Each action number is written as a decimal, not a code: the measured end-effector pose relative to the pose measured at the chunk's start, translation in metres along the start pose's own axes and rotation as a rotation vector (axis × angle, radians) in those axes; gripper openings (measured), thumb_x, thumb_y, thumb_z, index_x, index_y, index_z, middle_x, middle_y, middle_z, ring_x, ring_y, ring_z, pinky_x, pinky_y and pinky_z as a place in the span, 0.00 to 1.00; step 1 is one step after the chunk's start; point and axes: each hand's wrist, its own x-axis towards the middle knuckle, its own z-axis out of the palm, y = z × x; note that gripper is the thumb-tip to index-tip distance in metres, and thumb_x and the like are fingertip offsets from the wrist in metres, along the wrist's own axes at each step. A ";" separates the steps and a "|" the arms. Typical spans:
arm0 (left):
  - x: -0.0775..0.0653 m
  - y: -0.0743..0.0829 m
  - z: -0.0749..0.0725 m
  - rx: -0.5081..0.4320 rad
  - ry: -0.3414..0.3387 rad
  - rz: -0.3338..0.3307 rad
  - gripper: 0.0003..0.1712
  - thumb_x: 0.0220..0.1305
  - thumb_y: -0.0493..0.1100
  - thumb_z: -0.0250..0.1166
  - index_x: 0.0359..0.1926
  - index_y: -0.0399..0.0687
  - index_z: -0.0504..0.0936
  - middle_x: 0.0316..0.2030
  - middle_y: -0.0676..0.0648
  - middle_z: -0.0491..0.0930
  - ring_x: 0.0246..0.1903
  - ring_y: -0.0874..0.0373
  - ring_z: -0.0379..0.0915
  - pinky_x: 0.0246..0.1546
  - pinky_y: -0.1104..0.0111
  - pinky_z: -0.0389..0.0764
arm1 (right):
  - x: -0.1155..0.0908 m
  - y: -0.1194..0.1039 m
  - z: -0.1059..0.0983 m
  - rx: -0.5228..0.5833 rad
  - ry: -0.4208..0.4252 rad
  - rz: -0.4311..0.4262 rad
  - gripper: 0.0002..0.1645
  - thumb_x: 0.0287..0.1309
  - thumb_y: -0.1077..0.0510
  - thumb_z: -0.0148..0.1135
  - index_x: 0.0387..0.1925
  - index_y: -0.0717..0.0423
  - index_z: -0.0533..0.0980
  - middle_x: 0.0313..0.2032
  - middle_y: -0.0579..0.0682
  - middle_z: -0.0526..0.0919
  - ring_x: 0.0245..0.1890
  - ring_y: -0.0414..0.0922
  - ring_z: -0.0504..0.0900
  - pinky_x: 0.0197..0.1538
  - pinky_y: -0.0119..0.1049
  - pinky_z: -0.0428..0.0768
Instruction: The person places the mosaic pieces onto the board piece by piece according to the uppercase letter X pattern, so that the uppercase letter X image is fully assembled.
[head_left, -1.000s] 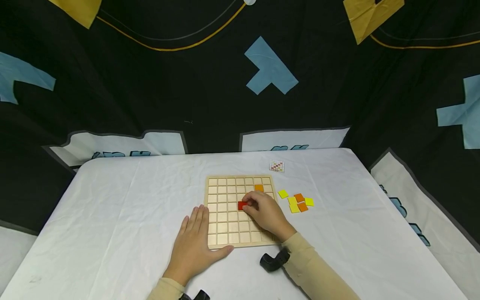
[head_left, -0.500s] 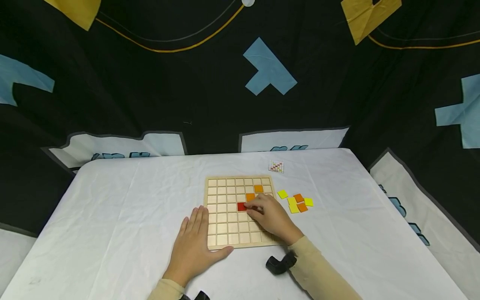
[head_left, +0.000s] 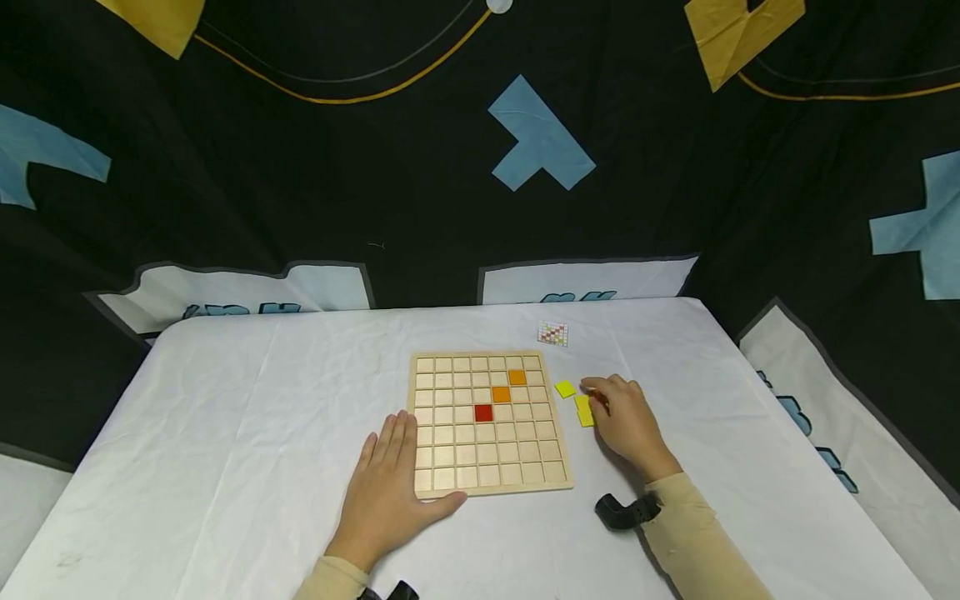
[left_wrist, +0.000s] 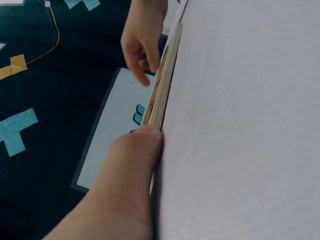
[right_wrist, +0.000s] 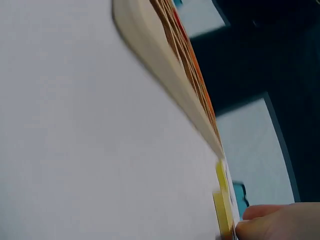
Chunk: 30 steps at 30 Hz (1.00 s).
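Observation:
My left hand lies flat with straight fingers along the left edge of a wooden grid board, its thumb touching the near edge. One red tile and two orange tiles sit in a diagonal line in the board's cells. To the right of the board, my right hand hangs over a group of loose tiles, index finger and thumb apart and slightly bent. A yellow tile shows beside the thumb. A bit of orange shows under the fingers; the other tiles there are hidden.
Another yellow tile lies between the board and the right hand. Behind the board is a small card printed with a coloured grid. A white cloth covers the table, and a dark curtain hangs behind it.
My right hand has left the red tile on the board and moved right, over the loose tiles. The red tile stays in its cell. My left hand has not moved.

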 end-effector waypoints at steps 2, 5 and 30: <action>0.000 0.000 0.001 -0.002 0.006 0.001 0.74 0.45 0.85 0.60 0.75 0.33 0.54 0.76 0.37 0.54 0.77 0.43 0.48 0.76 0.49 0.50 | -0.001 0.008 -0.003 -0.025 -0.009 0.036 0.20 0.65 0.62 0.61 0.59 0.53 0.79 0.43 0.54 0.83 0.38 0.50 0.73 0.40 0.41 0.72; 0.000 0.001 0.001 -0.001 0.011 0.003 0.74 0.45 0.84 0.60 0.75 0.33 0.54 0.76 0.37 0.55 0.77 0.43 0.48 0.76 0.49 0.50 | -0.002 0.016 -0.005 -0.025 -0.031 0.070 0.21 0.67 0.60 0.59 0.60 0.53 0.78 0.44 0.55 0.83 0.40 0.51 0.73 0.40 0.41 0.71; 0.001 -0.001 0.002 -0.010 0.007 0.008 0.74 0.45 0.85 0.58 0.75 0.32 0.54 0.76 0.36 0.54 0.77 0.42 0.48 0.76 0.48 0.50 | 0.002 -0.013 -0.009 0.225 0.061 0.039 0.09 0.63 0.54 0.66 0.42 0.52 0.79 0.37 0.49 0.86 0.35 0.46 0.74 0.38 0.37 0.70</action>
